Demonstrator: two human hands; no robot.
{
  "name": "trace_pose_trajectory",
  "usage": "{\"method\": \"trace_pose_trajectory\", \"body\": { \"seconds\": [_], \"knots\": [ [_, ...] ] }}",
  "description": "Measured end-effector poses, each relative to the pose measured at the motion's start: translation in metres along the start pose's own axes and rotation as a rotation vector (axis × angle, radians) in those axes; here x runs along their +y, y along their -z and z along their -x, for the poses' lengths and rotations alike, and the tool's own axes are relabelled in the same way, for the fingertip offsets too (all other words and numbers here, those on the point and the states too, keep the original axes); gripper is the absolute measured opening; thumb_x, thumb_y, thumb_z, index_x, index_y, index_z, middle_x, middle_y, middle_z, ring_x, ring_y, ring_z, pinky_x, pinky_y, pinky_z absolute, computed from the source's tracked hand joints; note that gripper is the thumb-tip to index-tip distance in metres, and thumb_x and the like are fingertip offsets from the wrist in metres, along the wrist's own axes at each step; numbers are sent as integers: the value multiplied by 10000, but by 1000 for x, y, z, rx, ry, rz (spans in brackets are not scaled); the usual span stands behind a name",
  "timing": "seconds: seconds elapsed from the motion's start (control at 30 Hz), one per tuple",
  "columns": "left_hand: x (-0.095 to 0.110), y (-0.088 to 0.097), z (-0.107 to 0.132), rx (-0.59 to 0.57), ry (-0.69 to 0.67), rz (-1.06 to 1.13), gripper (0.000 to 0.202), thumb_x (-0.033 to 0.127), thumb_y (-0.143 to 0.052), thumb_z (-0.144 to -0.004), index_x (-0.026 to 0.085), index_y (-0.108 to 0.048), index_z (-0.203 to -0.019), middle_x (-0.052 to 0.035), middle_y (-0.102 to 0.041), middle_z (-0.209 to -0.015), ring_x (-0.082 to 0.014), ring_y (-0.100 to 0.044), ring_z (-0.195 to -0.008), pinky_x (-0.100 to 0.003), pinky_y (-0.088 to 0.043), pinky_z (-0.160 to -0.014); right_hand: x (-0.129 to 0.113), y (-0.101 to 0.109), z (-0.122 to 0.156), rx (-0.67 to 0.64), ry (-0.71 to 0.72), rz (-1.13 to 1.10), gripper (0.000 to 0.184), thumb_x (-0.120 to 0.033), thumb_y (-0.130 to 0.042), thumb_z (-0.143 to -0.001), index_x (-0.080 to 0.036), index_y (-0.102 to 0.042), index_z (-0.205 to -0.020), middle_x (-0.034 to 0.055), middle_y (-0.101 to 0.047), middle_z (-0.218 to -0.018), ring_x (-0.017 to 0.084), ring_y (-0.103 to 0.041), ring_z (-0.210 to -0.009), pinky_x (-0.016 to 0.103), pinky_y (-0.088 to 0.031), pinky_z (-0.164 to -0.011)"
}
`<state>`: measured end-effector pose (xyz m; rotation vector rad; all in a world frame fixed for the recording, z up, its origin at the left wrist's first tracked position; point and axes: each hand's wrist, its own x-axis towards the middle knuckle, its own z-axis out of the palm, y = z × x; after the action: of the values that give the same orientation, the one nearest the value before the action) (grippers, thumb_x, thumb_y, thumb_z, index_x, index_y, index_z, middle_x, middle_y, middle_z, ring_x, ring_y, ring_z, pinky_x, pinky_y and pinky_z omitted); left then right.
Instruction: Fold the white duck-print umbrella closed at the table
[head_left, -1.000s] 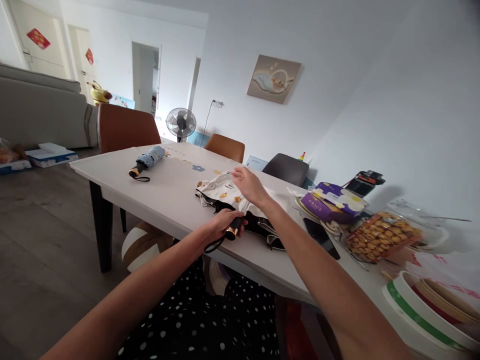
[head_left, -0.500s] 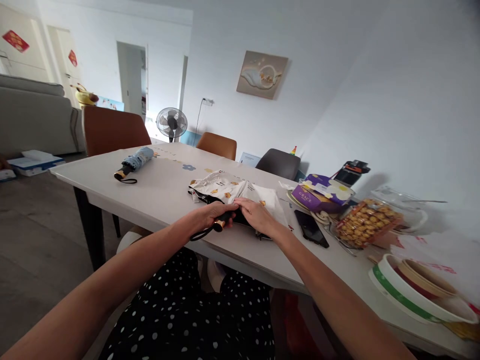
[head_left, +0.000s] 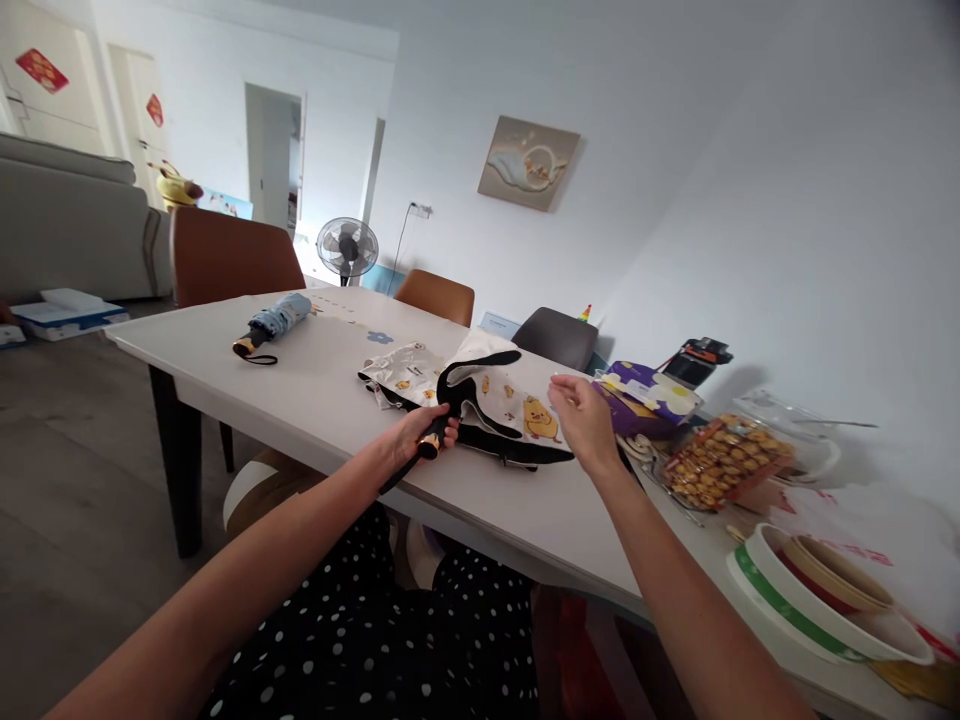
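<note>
A white folding umbrella (head_left: 491,400) with yellow chick prints and a black lining lies loosely bundled on the white table (head_left: 322,390). My left hand (head_left: 421,433) is closed round its black and gold handle near the table's front edge. My right hand (head_left: 581,418) hovers just right of the fabric, fingers loosely curled, and I cannot see whether it pinches the cloth. A second folded umbrella (head_left: 274,323), pale blue, lies at the far left of the table, away from both hands.
A purple box (head_left: 645,388), a packet of golden snacks (head_left: 712,462), a glass dish (head_left: 806,440) and stacked bowls (head_left: 825,590) crowd the right side. Brown chairs (head_left: 225,262) and a dark chair (head_left: 559,338) ring the table. A fan (head_left: 346,247) and a grey sofa (head_left: 67,225) stand behind.
My right hand has left the fabric beside the handle and moved right and up. The umbrella cloth has been lifted and turned, showing its black lining. My left hand stays on the handle.
</note>
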<state>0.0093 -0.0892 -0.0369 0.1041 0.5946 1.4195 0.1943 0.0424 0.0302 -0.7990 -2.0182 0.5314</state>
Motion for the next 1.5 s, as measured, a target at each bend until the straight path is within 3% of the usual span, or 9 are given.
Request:
{"method": "trace_pose_trajectory", "body": {
  "seconds": [0.17,0.33,0.47,0.57,0.7,0.83,0.97,1.23,1.5],
  "knots": [
    [-2,-3,1,14,-4,-47,211,271,-349,-934,156,-397,-763,21,-390,-563,-58,-379,-410,-151,-336,-346,-8,-21,6,-105,-81,16,410,-444,-563,-759,-153,-550,-1048,116,-626,-1081,252,-599,-1009,407,-474,-893],
    [-1,-1,-2,7,-3,-71,203,267,-359,-929,150,-405,-770,17,-398,-569,-60,-389,-410,-159,-350,-350,-15,-36,-11,-176,-298,-122,414,-555,-533,-763,-146,-582,-798,69,-601,-635,241,-634,-619,336,-535,-489],
    [-2,3,-6,2,-51,-92,166,240,-384,-919,143,-414,-789,9,-424,-585,-64,-401,-414,-169,-352,-352,-24,-49,-33,-303,-455,-194,206,-281,-669,-691,-120,-545,-662,37,-543,-501,181,-558,-414,252,-413,-301],
    [-4,3,-7,15,-97,-140,150,219,-379,-916,147,-411,-789,5,-436,-583,-69,-407,-412,-174,-356,-351,-43,-61,-50,-250,-462,-394,92,-113,-629,-696,-92,-540,-684,56,-582,-539,166,-574,-439,267,-485,-382],
    [-5,2,-6,12,-129,-166,137,192,-387,-906,150,-407,-778,-3,-454,-583,-71,-417,-415,-175,-369,-362,-77,-79,-64,-409,-276,-758,123,-174,-599,-777,-125,-570,-886,80,-666,-870,178,-653,-830,329,-546,-747],
    [-3,1,-5,6,-92,-115,163,198,-366,-912,146,-410,-764,-4,-448,-574,-67,-407,-411,-168,-357,-358,-89,-88,-55,-457,-113,-612,338,-278,-588,-797,-190,-527,-1118,82,-582,-1198,193,-557,-1092,399,-450,-916],
    [-2,1,-6,0,-72,-88,160,209,-381,-906,134,-426,-773,-9,-452,-576,-74,-413,-409,-175,-354,-356,-67,-81,-35,-352,49,-370,367,-255,-541,-798,-143,-537,-1148,116,-585,-1194,199,-541,-1116,391,-400,-968],
    [-2,0,-7,17,-107,-146,153,200,-389,-897,134,-453,-774,-4,-455,-584,-75,-435,-428,-170,-370,-381,-13,-81,5,-408,363,30,350,-241,-396,-856,-199,-597,-1139,55,-596,-1199,195,-521,-1147,378,-362,-1003],
    [1,2,-4,-6,-130,-215,128,161,-382,-814,108,-484,-756,-49,-508,-608,-106,-472,-449,-224,-435,-401,11,-98,24,-298,409,7,351,-192,-372,-854,-189,-602,-1119,63,-635,-1083,190,-571,-1021,361,-417,-938]
  ]
}}
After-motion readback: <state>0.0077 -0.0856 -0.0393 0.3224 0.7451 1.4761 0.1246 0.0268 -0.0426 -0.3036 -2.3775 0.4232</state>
